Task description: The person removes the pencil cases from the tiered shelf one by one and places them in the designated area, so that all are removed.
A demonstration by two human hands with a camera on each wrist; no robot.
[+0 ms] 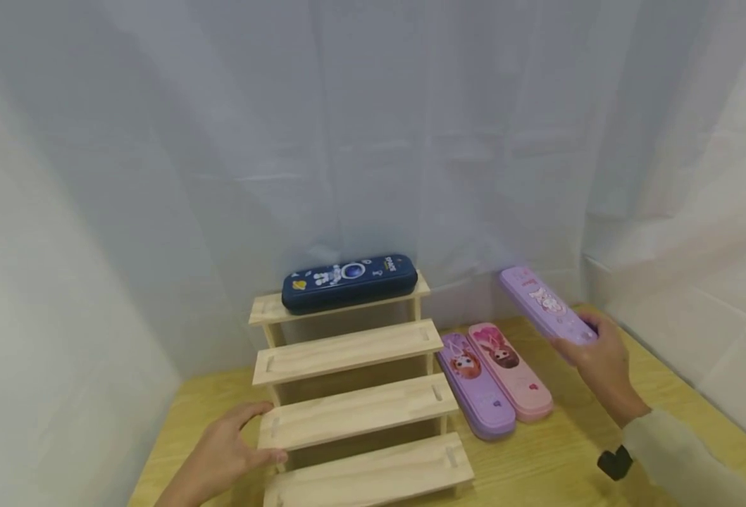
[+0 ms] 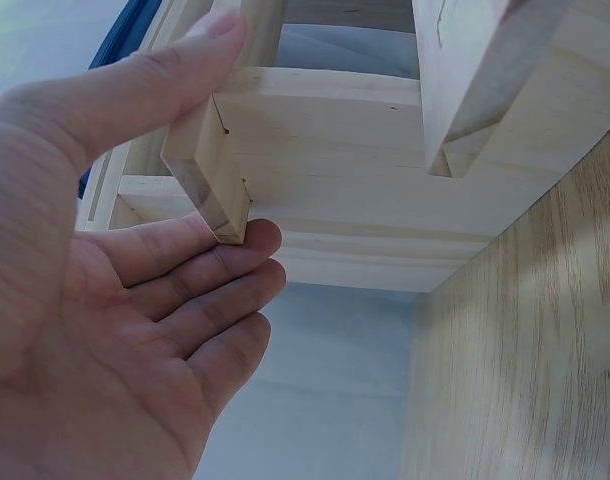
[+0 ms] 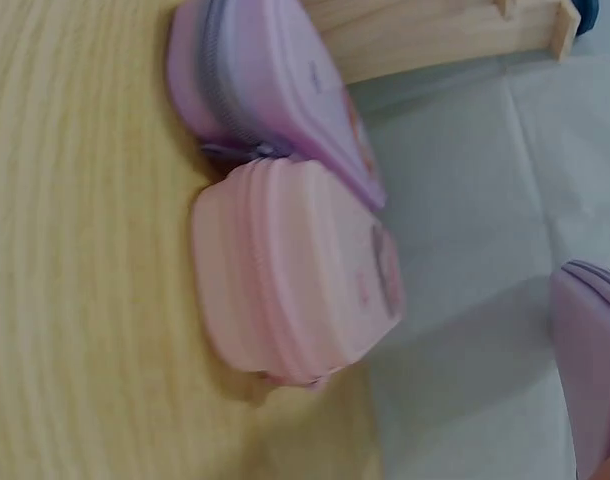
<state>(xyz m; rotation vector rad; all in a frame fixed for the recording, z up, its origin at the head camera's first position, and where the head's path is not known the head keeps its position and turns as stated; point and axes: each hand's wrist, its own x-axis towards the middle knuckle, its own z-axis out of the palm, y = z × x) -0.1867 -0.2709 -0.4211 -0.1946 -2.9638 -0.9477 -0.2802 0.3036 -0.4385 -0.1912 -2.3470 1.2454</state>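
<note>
A stepped wooden rack [image 1: 356,415] stands on the table. My left hand [image 1: 223,451] pinches the left end of one of its boards; in the left wrist view the thumb lies on top and the fingers [image 2: 215,285] lie beneath. My right hand [image 1: 601,359] grips a lilac pencil case [image 1: 546,306] by its near end, raised above the table at the right. Only a corner of that case shows in the right wrist view. On the rack's top step lies a dark blue space pencil case [image 1: 350,284].
Beside the rack on the table [image 1: 575,451] lie a purple pencil case [image 1: 477,387] and a pink pencil case [image 1: 512,373], side by side and touching. A pale sheet [image 1: 373,141] hangs behind, with white walls [image 1: 696,267] at both sides.
</note>
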